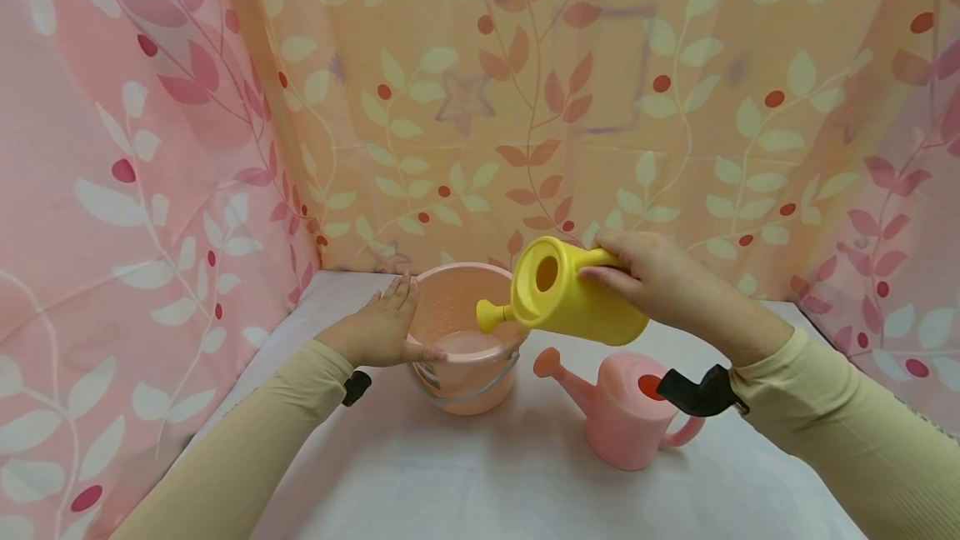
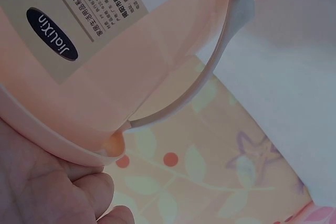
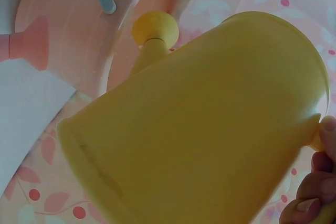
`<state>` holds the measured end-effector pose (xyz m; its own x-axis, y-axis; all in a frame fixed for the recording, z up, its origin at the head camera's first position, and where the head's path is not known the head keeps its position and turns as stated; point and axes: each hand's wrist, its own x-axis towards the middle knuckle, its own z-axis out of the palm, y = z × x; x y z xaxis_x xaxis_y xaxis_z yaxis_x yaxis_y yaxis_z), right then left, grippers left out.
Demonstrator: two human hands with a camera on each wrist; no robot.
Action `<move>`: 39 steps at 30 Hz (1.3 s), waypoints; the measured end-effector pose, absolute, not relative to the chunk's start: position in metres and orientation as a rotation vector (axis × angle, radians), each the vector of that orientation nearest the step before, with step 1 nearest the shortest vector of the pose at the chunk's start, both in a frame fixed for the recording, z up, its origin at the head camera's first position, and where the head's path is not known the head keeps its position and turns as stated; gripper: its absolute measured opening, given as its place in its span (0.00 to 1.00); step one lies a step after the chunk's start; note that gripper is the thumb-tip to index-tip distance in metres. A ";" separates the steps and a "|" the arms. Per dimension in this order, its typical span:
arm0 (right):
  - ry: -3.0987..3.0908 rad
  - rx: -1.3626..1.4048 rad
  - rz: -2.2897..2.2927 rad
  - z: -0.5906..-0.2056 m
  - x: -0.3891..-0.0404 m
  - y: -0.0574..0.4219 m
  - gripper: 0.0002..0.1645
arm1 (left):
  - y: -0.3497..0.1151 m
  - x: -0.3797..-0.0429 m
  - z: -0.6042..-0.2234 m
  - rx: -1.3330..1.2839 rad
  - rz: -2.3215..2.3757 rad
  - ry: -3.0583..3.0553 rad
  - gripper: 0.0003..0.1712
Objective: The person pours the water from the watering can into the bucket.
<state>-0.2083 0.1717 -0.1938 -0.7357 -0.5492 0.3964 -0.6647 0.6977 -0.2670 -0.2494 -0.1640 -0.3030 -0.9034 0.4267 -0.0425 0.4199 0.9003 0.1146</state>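
A yellow watering can [image 1: 581, 294] is tipped over a peach-coloured bucket [image 1: 480, 394], its spout head inside the rim. My right hand [image 1: 660, 282] grips the can by its handle. In the right wrist view the can's body [image 3: 199, 124] fills the middle, and my fingers [image 3: 315, 182] curl round the handle at the right edge. My left hand [image 1: 378, 327] rests on the left side of the bucket's rim, fingers straight and thumb along the front. The left wrist view shows the hand's fingers [image 2: 89, 187] against the rim and a printed label [image 2: 73, 30] on the bucket's wall.
A pink watering can [image 1: 630, 419] stands on the white-covered table [image 1: 420, 486], right of the bucket, below the yellow one. The bucket's grey handle [image 1: 480, 390] hangs down in front. Flower-patterned cloth [image 1: 517, 107] walls the table at the back and both sides.
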 end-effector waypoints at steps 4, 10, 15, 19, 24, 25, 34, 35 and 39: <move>-2.616 0.961 0.574 -0.194 -0.208 0.172 0.10 | -0.164 -0.250 -0.304 0.665 0.153 2.997 0.71; -2.619 0.954 0.578 -0.194 -0.208 0.172 0.11 | -0.164 -0.249 -0.303 0.665 0.158 2.997 0.71; -2.624 0.950 0.582 -0.195 -0.208 0.172 0.10 | -0.164 -0.249 -0.302 0.668 0.156 2.999 0.71; -2.620 0.952 0.577 -0.195 -0.209 0.173 0.11 | -0.164 -0.249 -0.302 0.666 0.161 2.996 0.72; -2.623 0.952 0.564 -0.196 -0.209 0.173 0.10 | -0.164 -0.249 -0.303 0.661 0.162 2.996 0.72; -2.623 0.952 0.563 -0.196 -0.209 0.172 0.11 | -0.163 -0.249 -0.303 0.660 0.162 2.997 0.72; -2.629 0.947 0.566 -0.194 -0.208 0.172 0.11 | -0.164 -0.250 -0.304 0.665 0.157 3.002 0.72; -2.626 0.949 0.565 -0.194 -0.208 0.172 0.11 | -0.164 -0.250 -0.304 0.666 0.157 3.002 0.72; -2.613 0.961 0.553 -0.195 -0.209 0.171 0.11 | -0.164 -0.249 -0.303 0.665 0.159 2.999 0.72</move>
<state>-0.2086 0.1714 -0.1951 -0.7305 -0.5509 0.4036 -0.6671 0.7020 -0.2493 -0.2495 -0.1638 -0.3031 -0.9044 0.4247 -0.0412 0.4179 0.9012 0.1150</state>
